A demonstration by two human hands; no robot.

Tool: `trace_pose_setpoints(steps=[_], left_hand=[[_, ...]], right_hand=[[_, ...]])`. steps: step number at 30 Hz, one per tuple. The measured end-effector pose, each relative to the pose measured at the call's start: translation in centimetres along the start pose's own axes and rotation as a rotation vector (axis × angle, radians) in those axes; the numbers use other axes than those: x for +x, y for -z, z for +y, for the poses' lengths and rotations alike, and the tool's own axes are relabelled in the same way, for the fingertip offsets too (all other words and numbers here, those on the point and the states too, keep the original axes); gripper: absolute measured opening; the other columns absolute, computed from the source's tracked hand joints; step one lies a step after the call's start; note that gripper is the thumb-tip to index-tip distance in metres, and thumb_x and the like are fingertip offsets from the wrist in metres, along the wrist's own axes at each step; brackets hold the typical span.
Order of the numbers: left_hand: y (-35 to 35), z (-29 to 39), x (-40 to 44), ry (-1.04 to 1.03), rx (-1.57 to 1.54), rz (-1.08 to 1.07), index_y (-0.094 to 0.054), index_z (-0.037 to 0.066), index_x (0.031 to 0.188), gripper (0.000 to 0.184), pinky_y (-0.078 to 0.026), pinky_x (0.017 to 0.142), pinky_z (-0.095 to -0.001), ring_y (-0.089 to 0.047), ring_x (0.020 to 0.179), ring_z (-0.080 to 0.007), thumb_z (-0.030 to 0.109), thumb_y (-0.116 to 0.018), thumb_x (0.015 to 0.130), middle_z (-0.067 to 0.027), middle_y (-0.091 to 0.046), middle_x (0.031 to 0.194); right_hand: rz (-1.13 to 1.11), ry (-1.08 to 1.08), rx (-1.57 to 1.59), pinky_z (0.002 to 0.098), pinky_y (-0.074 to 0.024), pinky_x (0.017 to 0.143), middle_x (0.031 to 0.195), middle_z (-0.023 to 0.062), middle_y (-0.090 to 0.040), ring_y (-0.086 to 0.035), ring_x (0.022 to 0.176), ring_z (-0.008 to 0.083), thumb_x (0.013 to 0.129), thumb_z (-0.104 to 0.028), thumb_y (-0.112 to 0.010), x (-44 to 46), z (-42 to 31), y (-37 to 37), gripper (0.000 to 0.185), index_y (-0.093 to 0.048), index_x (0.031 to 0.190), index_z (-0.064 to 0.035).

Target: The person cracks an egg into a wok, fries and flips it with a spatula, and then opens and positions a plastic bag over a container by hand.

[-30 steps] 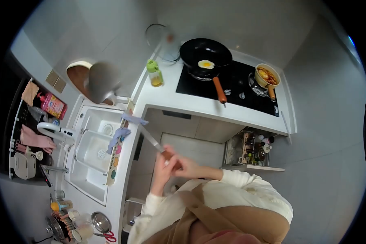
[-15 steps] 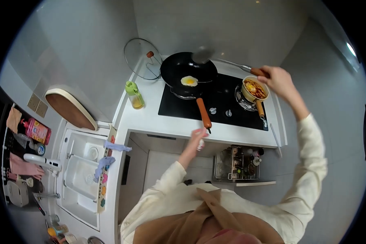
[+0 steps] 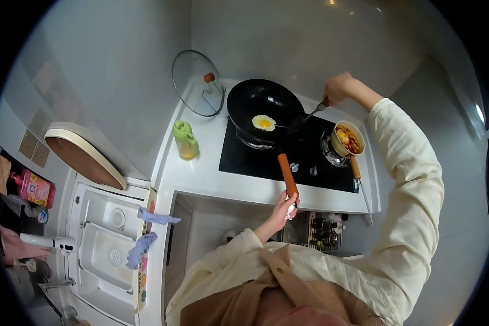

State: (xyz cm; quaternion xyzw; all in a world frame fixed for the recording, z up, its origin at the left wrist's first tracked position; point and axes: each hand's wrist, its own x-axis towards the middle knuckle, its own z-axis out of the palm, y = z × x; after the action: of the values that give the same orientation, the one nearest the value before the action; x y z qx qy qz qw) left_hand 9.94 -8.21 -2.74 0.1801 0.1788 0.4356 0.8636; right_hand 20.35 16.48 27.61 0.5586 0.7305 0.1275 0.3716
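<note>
My right hand (image 3: 339, 88) grips the handle of a spatula (image 3: 312, 113). Its dark blade (image 3: 295, 125) is low at the right rim of a black wok (image 3: 252, 95). A fried egg (image 3: 263, 123) with a yellow yolk lies inside the wok. The wok's orange-brown handle (image 3: 287, 175) points toward me. Around the handle's end, my left hand (image 3: 280, 213) is closed, with a crumpled white thing (image 3: 290, 211) also in it; its kind is unclear. Right of the wok, a small pot (image 3: 339, 151) of reddish food (image 3: 349, 139) sits on the other burner.
A glass lid (image 3: 221, 98) leans behind the wok. Left of the black hob (image 3: 239, 163) stands a green-topped oil bottle (image 3: 185, 141). The sink (image 3: 104, 239) has blue cloths (image 3: 142, 250) along its edge. An open drawer (image 3: 326, 228) holds bottles below the counter.
My right hand has lowered the spatula from above the wok's far side to its right rim. My left hand has come from just below the wok handle onto its end. The view has shifted.
</note>
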Motion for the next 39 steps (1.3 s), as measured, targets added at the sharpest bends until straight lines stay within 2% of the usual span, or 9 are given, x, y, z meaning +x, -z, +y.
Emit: trace_pose_setpoints(steps=[6,10,16,19,23,26,29,32,39], left_hand=[[0.4,0.2,-0.6,-0.013,0.036,0.025,-0.041,0.015,0.101,0.017,-0.028,0.044,-0.0184,-0.037,0.050,-0.0045,0.029,-0.047,0.094,0.0015,-0.047,0.080],[0.2,0.3,-0.9,-0.021,0.038,0.040,-0.042,0.015,0.101,0.016,-0.029,0.044,-0.0182,-0.038,0.050,-0.0043,0.029,-0.046,0.095,0.0018,-0.046,0.079],[0.2,0.0,-1.0,-0.050,0.042,0.090,-0.043,0.016,0.105,0.016,-0.029,0.044,-0.0180,-0.038,0.049,-0.0043,0.028,-0.046,0.095,0.0021,-0.046,0.078],[0.3,0.0,-1.0,-0.062,0.026,0.093,-0.044,0.016,0.106,0.017,-0.029,0.043,-0.0181,-0.037,0.049,-0.0042,0.028,-0.046,0.095,0.0022,-0.046,0.077],[0.5,-0.1,-1.3,-0.090,0.022,0.110,-0.045,0.014,0.103,0.021,-0.029,0.042,-0.0185,-0.038,0.047,-0.0048,0.032,-0.049,0.093,0.0019,-0.046,0.077],[0.6,-0.1,-1.4,-0.105,0.013,0.103,-0.045,0.014,0.102,0.020,-0.029,0.042,-0.0181,-0.038,0.047,-0.0047,0.032,-0.049,0.093,0.0021,-0.046,0.076],[0.5,0.2,-1.6,-0.121,0.008,0.091,-0.045,0.014,0.100,0.018,-0.029,0.042,-0.0181,-0.037,0.047,-0.0046,0.031,-0.048,0.094,0.0021,-0.046,0.076],[0.2,0.7,-1.9,-0.121,0.006,0.092,-0.045,0.013,0.098,0.014,-0.029,0.042,-0.0185,-0.037,0.048,-0.0049,0.027,-0.046,0.095,0.0018,-0.046,0.076],[0.5,0.5,-2.0,-0.139,0.008,0.105,-0.045,0.013,0.100,0.016,-0.030,0.043,-0.0186,-0.037,0.048,-0.0049,0.028,-0.046,0.095,0.0018,-0.046,0.075]], right_hand=[[0.128,0.088,0.067,0.0321,-0.0455,0.054,0.069,-0.0027,-0.063,-0.061,0.066,0.0178,0.070,-0.026,-0.062,0.8,0.5,-2.1,0.013,-0.068,0.082,-0.0228],[0.050,0.058,-0.036,0.0321,-0.0458,0.055,0.072,-0.0040,-0.065,-0.062,0.070,0.0169,0.072,-0.028,-0.061,0.1,2.4,-0.8,0.016,-0.069,0.085,-0.0260],[0.062,-0.026,-0.219,0.0331,-0.0494,0.062,0.081,0.0032,-0.068,-0.065,0.079,0.0202,0.072,-0.032,-0.064,-1.0,0.4,2.0,0.022,-0.070,0.086,-0.0158],[0.100,0.000,-0.234,0.0348,-0.0499,0.064,0.083,0.0069,-0.068,-0.065,0.080,0.0230,0.072,-0.033,-0.065,1.1,-1.7,0.6,0.026,-0.070,0.085,-0.0111],[0.088,0.041,-0.137,0.0349,-0.0502,0.062,0.082,0.0056,-0.068,-0.065,0.075,0.0230,0.072,-0.033,-0.066,-0.1,-2.2,1.3,0.027,-0.069,0.085,-0.0102],[-0.007,0.082,-0.040,0.0349,-0.0473,0.058,0.077,0.0013,-0.066,-0.062,0.075,0.0227,0.075,-0.030,-0.061,-0.2,-0.1,1.7,0.017,-0.070,0.085,-0.0191],[-0.009,-0.008,-0.057,0.0308,-0.0487,0.057,0.069,0.0020,-0.065,-0.063,0.063,0.0177,0.071,-0.028,-0.065,1.2,-0.1,1.0,0.019,-0.069,0.081,-0.0120],[0.086,0.021,-0.100,0.0296,-0.0475,0.054,0.065,0.0013,-0.063,-0.062,0.061,0.0162,0.071,-0.027,-0.066,2.8,-1.1,-0.9,0.016,-0.069,0.079,-0.0134],[-0.073,-0.009,-0.031,0.0314,-0.0496,0.061,0.074,0.0041,-0.066,-0.064,0.067,0.0190,0.070,-0.030,-0.068,0.0,-1.6,2.3,0.025,-0.068,0.086,-0.0100]])
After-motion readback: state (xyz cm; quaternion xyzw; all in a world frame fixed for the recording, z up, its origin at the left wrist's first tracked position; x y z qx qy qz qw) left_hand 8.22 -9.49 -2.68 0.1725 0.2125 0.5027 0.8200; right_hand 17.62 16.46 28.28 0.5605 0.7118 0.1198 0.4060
